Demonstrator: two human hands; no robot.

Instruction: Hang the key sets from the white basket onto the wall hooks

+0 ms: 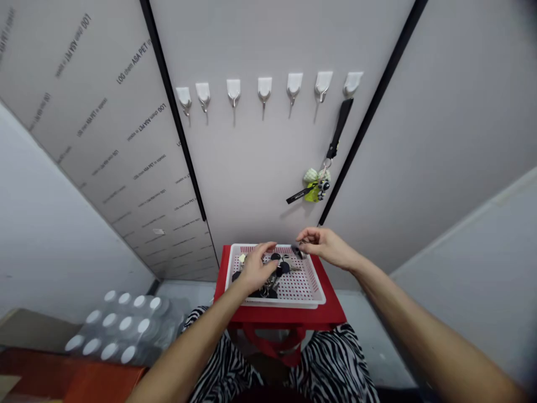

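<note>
A small dark keychain (297, 252) is at the far right corner of the white basket (296, 288), gripped between the thumb and fingers of the right hand (325, 246); it is blurred, and part of it is hidden by the fingers. Inside the basket lies a loose cluster of keys and dark fobs (284, 267), mostly on its left side and toward its far edge. The left hand (257, 270) is over the basket's left half, fingers curved and parted from the thumb; whether it touches the cluster I cannot tell.

Under the basket is a red stand (331, 308), with a red strap (272, 350) on the near side. Nearer than the basket are legs in zebra-print trousers (339, 358). On the pale wall (251, 173) beyond the basket is a row of seven white-backed hooks (264, 87). From the rightmost one hangs a black wrist strap (340, 126) bearing a yellow-green charm (311, 193). To the left of the basket stand white-capped bottles (126, 324).
</note>
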